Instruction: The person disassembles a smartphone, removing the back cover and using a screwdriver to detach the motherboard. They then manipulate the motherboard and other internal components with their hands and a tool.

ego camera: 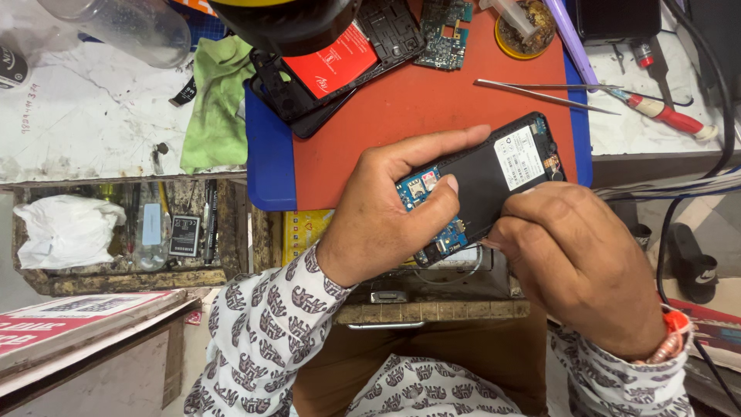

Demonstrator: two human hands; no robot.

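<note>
The opened black rectangular phone (482,185) shows a blue circuit board and a white label. Beneath it lies an orange-red rubber mat (432,108) with a blue border. A crumpled lime-green cloth (216,100) rests nearby. White sleeves (262,340) carry a grey-black elephant print.

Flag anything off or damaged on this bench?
The phone in the left hand and right hand has no back cover, circuit board bare. Another opened phone and a loose board lie on the red mat.
</note>
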